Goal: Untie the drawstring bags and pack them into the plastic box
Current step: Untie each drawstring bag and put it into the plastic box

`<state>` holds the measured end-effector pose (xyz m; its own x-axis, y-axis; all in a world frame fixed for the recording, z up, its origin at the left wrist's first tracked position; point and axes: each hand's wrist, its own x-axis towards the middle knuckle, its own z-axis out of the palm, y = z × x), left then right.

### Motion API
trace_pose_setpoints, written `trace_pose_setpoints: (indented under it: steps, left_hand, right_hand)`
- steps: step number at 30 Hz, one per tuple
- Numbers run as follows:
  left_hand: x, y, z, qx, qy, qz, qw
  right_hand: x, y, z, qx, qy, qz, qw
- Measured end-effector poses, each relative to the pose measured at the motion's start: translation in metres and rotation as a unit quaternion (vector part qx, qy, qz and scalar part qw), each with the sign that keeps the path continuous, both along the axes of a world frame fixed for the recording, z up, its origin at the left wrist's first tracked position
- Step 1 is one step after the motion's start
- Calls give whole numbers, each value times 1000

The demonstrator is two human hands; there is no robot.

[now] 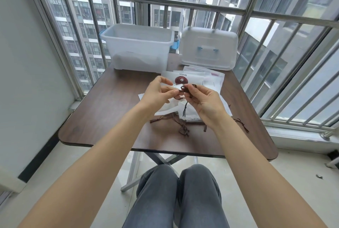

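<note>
My left hand [157, 91] and my right hand [203, 99] are raised over the middle of the brown table [102, 117], both pinching the dark brown drawstring [184, 89] of a white drawstring bag [171, 106] that hangs beneath them. One cord end dangles straight down between my wrists. More white bags with brown cords [183, 126] lie on the table under my hands. The open translucent plastic box [137, 47] stands at the back left, with some white fabric showing at its bottom.
The box's lid [209, 47] leans against the window railing at the back right. Flat packets and a card marked "brown" [200, 79] lie behind my hands. A metal railing and windows surround the table's far and right sides. My knees are below the near edge.
</note>
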<state>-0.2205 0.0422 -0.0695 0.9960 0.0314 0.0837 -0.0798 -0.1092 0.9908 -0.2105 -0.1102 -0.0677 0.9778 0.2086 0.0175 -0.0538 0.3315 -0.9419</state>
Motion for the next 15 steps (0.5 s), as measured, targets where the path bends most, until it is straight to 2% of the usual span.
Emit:
trace_pose_setpoints:
  steps: [3, 6, 10, 15]
  left_hand:
    - [2, 1, 3, 40, -11, 31, 999]
    - [3, -1, 4, 61, -25, 54, 996]
    - [2, -4, 5, 79, -49, 62, 994]
    - [-2, -7, 7, 72, -46, 58, 995]
  right_hand:
    - [2, -4, 4, -132, -84, 18, 988]
    - [6, -6, 10, -257, -154, -1, 954]
    - [8, -4, 15, -429, -285, -61, 855]
    - [9, 2, 7, -485, -410, -165, 755]
